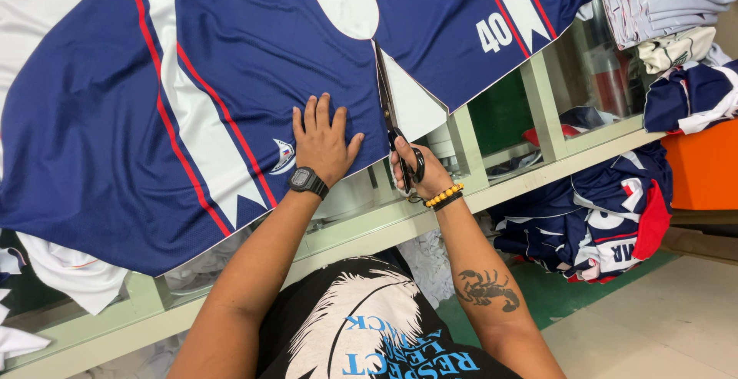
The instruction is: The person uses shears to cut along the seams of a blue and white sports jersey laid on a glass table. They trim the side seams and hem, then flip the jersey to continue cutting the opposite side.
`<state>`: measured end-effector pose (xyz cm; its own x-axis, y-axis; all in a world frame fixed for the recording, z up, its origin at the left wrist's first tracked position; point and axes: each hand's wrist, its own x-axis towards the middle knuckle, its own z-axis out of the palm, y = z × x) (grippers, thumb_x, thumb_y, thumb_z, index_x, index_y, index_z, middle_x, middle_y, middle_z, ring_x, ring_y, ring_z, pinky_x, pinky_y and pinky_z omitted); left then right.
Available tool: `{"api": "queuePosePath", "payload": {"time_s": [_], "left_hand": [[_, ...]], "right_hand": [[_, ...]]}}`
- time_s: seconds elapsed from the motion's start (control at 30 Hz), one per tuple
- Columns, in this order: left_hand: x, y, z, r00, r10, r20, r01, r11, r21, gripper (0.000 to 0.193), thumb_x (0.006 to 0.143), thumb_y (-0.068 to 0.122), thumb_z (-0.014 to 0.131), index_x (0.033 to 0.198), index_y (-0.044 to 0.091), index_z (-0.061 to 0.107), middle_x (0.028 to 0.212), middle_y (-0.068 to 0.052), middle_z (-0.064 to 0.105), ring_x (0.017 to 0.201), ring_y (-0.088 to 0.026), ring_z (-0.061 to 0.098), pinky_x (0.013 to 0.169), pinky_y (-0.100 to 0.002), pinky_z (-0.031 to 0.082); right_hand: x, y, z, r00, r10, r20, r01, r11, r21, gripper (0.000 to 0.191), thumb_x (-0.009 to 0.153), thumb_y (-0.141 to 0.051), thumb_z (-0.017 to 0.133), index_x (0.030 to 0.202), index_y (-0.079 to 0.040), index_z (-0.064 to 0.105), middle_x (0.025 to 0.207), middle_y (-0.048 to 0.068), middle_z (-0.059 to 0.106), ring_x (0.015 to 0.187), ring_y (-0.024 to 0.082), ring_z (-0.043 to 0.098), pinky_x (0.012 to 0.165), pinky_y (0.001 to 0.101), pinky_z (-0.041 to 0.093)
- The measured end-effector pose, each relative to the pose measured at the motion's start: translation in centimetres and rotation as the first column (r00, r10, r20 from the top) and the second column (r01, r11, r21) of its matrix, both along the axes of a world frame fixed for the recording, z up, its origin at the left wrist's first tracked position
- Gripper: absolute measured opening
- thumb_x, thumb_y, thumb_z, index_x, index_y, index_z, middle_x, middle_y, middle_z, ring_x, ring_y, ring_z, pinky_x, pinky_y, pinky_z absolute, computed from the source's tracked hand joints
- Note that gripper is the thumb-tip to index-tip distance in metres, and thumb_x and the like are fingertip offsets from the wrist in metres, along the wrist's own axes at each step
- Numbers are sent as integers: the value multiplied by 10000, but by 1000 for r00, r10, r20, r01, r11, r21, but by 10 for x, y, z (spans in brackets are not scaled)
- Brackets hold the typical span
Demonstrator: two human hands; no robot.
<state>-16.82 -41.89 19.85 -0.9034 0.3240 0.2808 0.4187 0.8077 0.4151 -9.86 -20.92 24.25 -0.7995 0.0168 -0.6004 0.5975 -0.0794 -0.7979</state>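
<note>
1. A navy printed fabric sheet [231,64] with red and white stripes lies spread flat on the counter [369,229], reaching well beyond both hands on the far side and away to the left of the left hand.
2. The left hand [321,142] rests palm down on the fabric, fingers spread wide, pinning it just left of the cut line; a black digital watch [307,182] sits on that wrist.
3. The right hand [419,173] is closed through the handles of black scissors [392,118], whose blades point away from the person along a seam between navy and white.
4. A beaded bracelet [444,194] circles the right wrist.
5. The counter is a pale green frame with glass panels. To the right of the right hand, folded garments [669,10] are stacked, and more navy cloth [600,217] is heaped lower down beside the floor.
</note>
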Motion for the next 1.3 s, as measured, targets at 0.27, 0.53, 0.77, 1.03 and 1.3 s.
{"api": "queuePosePath", "payload": {"time_s": [0.27,0.53,0.77,1.03,1.3], "left_hand": [[0,0,1,1000,2,0,-2,1000,0,606,872,493,707,1310,79,640,1499,-238,446,1428,-415,358,1176,-638,221],[-1,0,0,1000,-4,-1,4,1000,-6,605,882,498,697,1312,77,638,1502,-242,439,1428,-419,355,1173,-640,220],[1,0,0,1000,1,8,-1,1000,-8,603,881,497,695,1312,79,639,1502,-238,439,1429,-415,355,1173,-642,218],[1,0,2,1000,-1,5,1,1000,-8,604,882,498,697,1311,78,638,1503,-237,441,1428,-414,357,1176,-634,220],[-1,0,-1,1000,-2,10,2,1000,-12,606,877,499,699,1308,78,638,1499,-235,443,1427,-414,358,1176,-634,218]], "right_hand": [[-9,1,1,1000,-5,7,5,999,-40,532,919,-608,632,836,-82,627,582,22,588,463,126,573,447,243,479],[-9,-2,-1,1000,-23,-13,23,1000,-20,496,923,-550,687,828,-67,617,559,31,568,437,131,549,414,254,452],[-14,-2,2,1000,-6,-23,4,999,-54,526,924,-584,648,826,-68,628,561,23,579,443,122,568,434,238,483],[-23,-7,7,999,-22,-31,21,999,-39,538,916,-599,646,807,-72,628,562,24,575,442,123,563,430,237,480],[-26,-16,13,998,-56,-8,56,998,2,500,914,-550,696,808,-67,622,566,42,566,437,138,555,416,257,462]]}}
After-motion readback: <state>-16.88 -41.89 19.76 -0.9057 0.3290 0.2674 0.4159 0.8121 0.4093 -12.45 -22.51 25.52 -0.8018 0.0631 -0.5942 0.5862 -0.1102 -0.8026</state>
